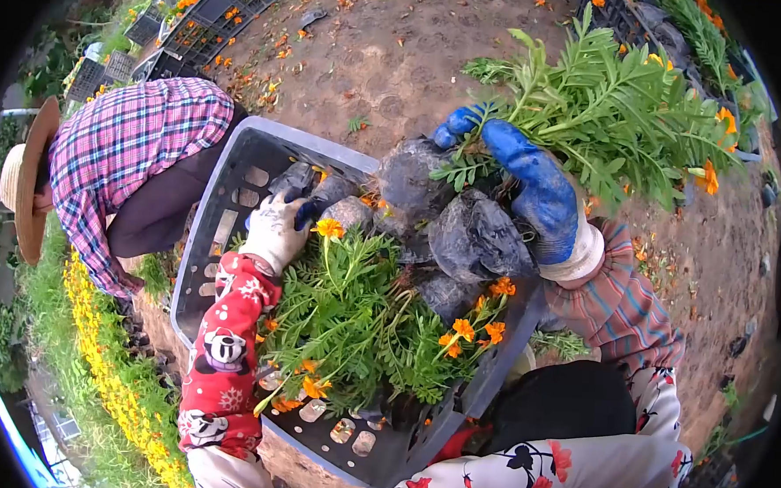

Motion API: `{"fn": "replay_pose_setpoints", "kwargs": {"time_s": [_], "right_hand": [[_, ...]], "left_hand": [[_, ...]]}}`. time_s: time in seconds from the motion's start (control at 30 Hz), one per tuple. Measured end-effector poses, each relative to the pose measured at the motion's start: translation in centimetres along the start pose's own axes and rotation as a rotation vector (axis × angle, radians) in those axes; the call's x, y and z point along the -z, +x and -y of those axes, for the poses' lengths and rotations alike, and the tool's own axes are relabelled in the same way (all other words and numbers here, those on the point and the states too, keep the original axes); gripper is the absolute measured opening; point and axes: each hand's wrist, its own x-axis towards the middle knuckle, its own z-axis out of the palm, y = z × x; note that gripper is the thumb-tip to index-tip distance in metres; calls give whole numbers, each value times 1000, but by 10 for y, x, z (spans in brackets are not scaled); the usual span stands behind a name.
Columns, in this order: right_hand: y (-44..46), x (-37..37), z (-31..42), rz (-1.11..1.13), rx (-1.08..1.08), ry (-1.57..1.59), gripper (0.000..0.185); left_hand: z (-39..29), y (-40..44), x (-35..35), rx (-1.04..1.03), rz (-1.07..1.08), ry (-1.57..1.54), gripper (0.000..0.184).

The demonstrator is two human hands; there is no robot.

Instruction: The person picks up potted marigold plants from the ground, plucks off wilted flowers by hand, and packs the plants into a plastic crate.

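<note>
In a grey plastic crate [461,416] lie marigold plants [360,322] with orange blooms, their roots in black plastic grow bags [348,213]. My left hand [276,229], in a white glove with blue fingers, is inside the crate, its partly hidden fingers curled against a black bag. My right hand [535,181], in a blue-coated glove, is closed around stems at the neck of a bunch of bagged marigold plants [609,114]. Their leafy tops spread to the right, and black bags [479,235] hang beneath and beside the hand over the crate's right part.
At the left a person [139,151] in a checked shirt and straw hat [23,176] bends down. A row of yellow flowers [107,344] runs along the lower left. Black crates [217,23] stand at the back left, another crate [627,22] at the back right. Petals litter the soil [373,66].
</note>
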Motion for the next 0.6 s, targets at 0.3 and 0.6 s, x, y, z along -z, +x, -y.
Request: {"fn": "replay_pose_setpoints", "kwargs": {"time_s": [0.3, 0.6], "right_hand": [[-5, -24, 9, 36, 139, -267, 35], [-2, -1, 1, 53, 56, -140, 34]], "left_hand": [[-61, 7, 7, -337, -91, -5, 40], [-155, -68, 79, -396, -161, -199, 32]]}}
